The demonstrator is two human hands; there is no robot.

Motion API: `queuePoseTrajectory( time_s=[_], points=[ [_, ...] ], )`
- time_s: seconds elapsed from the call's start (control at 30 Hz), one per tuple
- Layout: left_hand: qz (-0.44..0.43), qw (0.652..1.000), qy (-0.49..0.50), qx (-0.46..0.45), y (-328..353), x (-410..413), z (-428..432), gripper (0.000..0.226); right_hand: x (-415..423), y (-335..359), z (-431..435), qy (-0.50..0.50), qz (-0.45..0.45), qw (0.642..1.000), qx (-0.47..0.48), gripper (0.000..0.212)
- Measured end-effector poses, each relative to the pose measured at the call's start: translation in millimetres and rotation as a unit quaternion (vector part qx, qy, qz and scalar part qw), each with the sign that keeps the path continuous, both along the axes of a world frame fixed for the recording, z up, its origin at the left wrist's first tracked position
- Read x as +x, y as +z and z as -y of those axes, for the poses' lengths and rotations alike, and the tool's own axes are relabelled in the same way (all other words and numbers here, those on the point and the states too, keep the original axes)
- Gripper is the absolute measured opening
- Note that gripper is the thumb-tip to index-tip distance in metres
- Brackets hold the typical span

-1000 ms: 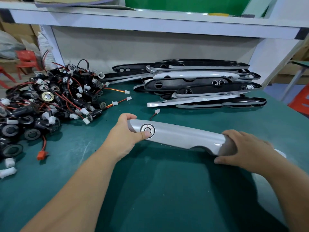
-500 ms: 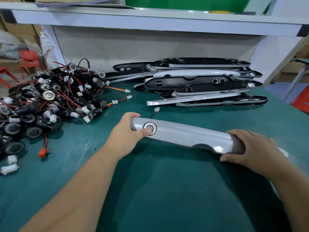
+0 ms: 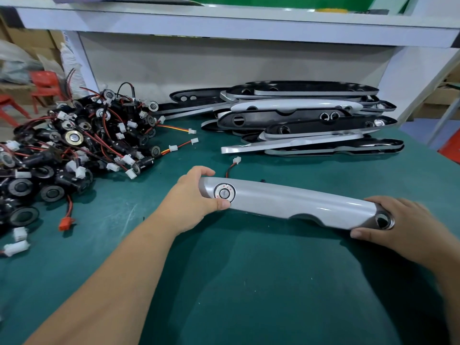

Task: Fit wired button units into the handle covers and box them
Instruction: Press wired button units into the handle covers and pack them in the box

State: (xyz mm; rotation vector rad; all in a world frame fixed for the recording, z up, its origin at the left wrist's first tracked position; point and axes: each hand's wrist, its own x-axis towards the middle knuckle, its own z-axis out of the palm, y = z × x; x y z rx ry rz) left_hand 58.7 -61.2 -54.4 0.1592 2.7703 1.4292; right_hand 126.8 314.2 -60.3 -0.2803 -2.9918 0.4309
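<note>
A long silver handle cover (image 3: 293,201) lies across the green table in front of me. My left hand (image 3: 193,199) grips its left end, thumb just below the round button unit (image 3: 224,192) seated there. That unit's red-black wire with a white connector (image 3: 236,161) trails out behind the cover. My right hand (image 3: 398,225) holds the right end, where a round open hole (image 3: 384,221) shows. To the left is a heap of wired button units (image 3: 64,150). A stack of handle covers (image 3: 308,120) lies behind.
The green table mat (image 3: 249,282) spreads toward me. A white shelf frame (image 3: 224,26) runs overhead at the back, with a slanted white post (image 3: 423,80) at the right. Red stools (image 3: 47,85) and cardboard boxes stand beyond the left edge.
My right hand has slid back along the right end, uncovering the round hole. The left thumb has moved from the button's face to just below it. The cover has barely moved.
</note>
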Motion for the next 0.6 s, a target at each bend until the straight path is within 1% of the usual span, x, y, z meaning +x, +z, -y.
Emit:
queuePoseTrajectory(
  time_s=[0.13, 0.2, 0.27, 0.37, 0.43, 0.5, 0.6],
  points=[
    [-0.006, 0.999, 0.034, 0.031, 1.6, 1.5, -4.7, 0.056, 1.1, 0.0, 1.2, 0.007, -0.014, 1.000, -0.004, 0.097],
    [-0.026, 0.998, 0.042, 0.033, 1.8, 2.4, -6.8, 0.055, 1.9, 0.7, 1.2, 0.011, -0.025, 0.999, -0.016, 0.095],
    [-0.042, 0.998, 0.042, 0.028, 1.5, 3.9, -7.1, 0.054, 1.5, 0.2, 1.0, 0.008, -0.043, 0.999, -0.017, 0.097],
    [-0.021, 0.999, 0.017, 0.036, 1.7, 4.2, -1.1, 0.047, 1.9, -1.8, -0.8, -0.015, -0.072, 0.997, -0.008, 0.105],
    [0.006, 0.996, 0.000, 0.094, 2.5, 3.1, 5.7, 0.038, 3.4, -1.8, -1.8, -0.016, -0.084, 0.996, -0.014, 0.105],
    [0.012, 0.992, 0.004, 0.128, 3.1, 1.2, 12.0, 0.034, 4.1, -2.4, -1.1, 0.009, -0.105, 0.994, -0.018, 0.097],
    [0.001, 0.991, 0.019, 0.129, 5.0, -1.4, 15.4, 0.032, 0.2, -6.8, 3.1, 0.066, -0.126, 0.990, 0.008, 0.077]
  ],
)
